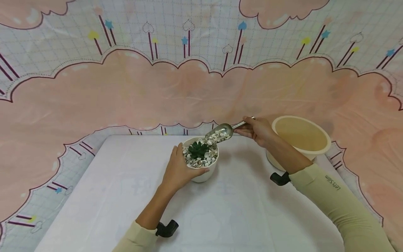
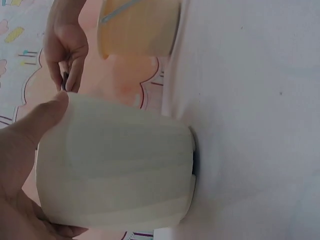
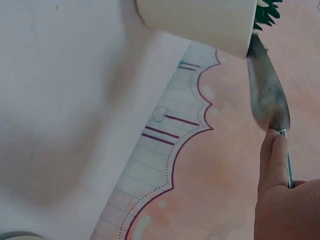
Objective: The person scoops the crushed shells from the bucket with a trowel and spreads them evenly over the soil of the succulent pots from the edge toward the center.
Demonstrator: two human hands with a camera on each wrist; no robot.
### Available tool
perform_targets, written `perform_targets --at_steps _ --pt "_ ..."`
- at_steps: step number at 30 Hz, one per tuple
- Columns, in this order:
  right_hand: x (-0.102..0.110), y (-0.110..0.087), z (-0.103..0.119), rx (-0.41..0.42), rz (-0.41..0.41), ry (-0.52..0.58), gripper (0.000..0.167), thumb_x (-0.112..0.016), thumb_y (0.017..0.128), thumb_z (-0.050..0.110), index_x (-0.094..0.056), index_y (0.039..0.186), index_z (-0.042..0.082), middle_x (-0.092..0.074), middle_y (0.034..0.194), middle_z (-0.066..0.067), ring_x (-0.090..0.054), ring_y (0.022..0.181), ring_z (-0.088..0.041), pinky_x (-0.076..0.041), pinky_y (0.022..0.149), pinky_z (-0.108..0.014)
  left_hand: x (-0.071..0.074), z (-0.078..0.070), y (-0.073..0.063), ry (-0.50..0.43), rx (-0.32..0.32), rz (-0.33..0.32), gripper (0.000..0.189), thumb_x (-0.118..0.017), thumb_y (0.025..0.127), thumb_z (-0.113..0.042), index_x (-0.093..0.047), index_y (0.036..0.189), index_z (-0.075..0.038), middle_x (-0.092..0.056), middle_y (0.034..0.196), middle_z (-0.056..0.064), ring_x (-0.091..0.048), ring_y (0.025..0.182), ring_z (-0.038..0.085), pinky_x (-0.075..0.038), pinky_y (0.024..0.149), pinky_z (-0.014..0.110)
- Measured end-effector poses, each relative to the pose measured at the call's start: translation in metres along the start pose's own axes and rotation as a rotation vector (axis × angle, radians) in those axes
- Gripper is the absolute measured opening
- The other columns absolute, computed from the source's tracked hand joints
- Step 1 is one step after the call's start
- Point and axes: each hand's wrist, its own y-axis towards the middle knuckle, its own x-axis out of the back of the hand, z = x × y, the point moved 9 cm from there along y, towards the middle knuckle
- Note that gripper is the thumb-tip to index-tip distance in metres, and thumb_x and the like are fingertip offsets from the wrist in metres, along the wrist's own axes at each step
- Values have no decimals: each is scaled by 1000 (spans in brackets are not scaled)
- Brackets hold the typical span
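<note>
A white flower pot [image 1: 204, 175] stands on the white table, holding a dark green succulent [image 1: 198, 149] ringed by pale pebbles [image 1: 204, 161]. My left hand [image 1: 180, 170] grips the pot's near left side, thumb along the front and fingers behind the rim. In the left wrist view that thumb lies over the upper edge of the pot [image 2: 120, 160]. With my right hand [image 1: 256, 131] I hold a metal scoop [image 1: 225, 128] by its handle. The scoop carries more pebbles and its lip tilts down over the pot's right rim. From the right wrist, the scoop's underside [image 3: 269, 92] shows.
To the right, a cream bucket [image 1: 300, 134] stands on the table behind my right forearm. The white table [image 1: 126, 189] ends at a back edge just beyond the pot. A patterned cloth [image 1: 176, 94] with pink clouds hangs behind it.
</note>
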Motion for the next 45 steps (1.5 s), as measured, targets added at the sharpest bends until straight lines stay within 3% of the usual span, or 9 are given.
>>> perform_targets --at_steps 6,11,15,20,25,29,33,38,45 --pt "0 0 0 3 -10 -4 25 -48 113 10 -57 115 -12 -76 86 -19 -79 79 -25 -60 83 -31 2 5 7 -54 -80 34 129 -100 66 -49 -29 162 1 -45 151 21 -46 140 38 -42 113 57" --pt "-1 -1 0 3 -16 -3 25 -48 113 11 -55 117 -13 -76 86 -19 -79 78 -25 -60 82 -31 1 5 2 -80 -15 58 135 -99 70 -45 -16 165 4 -28 164 27 -32 151 43 -35 117 60" --pt "-2 0 2 14 -13 -13 24 -48 113 11 -53 118 -12 -76 86 -18 -79 78 -25 -60 82 -31 0 2 -4 -60 45 20 143 -98 69 -51 -9 166 5 -17 168 29 -25 153 45 -33 118 60" --pt "-1 2 3 26 -11 -3 21 -49 113 10 -53 117 -11 -75 85 -19 -79 78 -25 -60 83 -32 0 2 -1 -37 0 -11 136 -97 70 -52 -17 164 5 -29 162 28 -35 148 44 -38 115 59" --pt "1 2 5 35 -29 -4 21 -48 113 10 -52 118 -10 -74 83 -17 -79 77 -25 -60 82 -32 2 5 6 -98 -60 59 132 -98 70 -45 -19 164 4 -34 160 26 -39 146 41 -39 114 60" --pt "1 2 4 34 -31 -7 22 -48 113 10 -53 117 -11 -75 83 -17 -79 77 -25 -60 81 -32 0 5 4 -120 -36 91 136 -97 71 -44 -11 165 5 -20 167 29 -26 153 45 -32 117 62" --pt "1 1 3 31 -19 0 22 -48 113 10 -54 115 -12 -75 83 -18 -79 76 -25 -61 80 -32 0 2 -1 -73 7 49 140 -96 71 -50 -9 166 5 -13 169 30 -17 156 47 -30 119 62" --pt "5 -2 5 33 -28 -22 21 -49 112 8 -59 109 -11 -76 83 -18 -79 76 -25 -61 80 -32 1 -1 -3 -40 9 -1 133 -96 72 -49 -18 164 5 -16 168 31 -21 154 49 -31 119 62" --pt "10 -7 8 25 -36 -62 28 -49 112 8 -68 95 -3 -76 85 -16 -79 77 -24 -61 80 -31 3 -1 3 -53 -43 32 130 -97 72 -45 -21 163 8 -21 166 32 -24 153 50 -31 118 63"
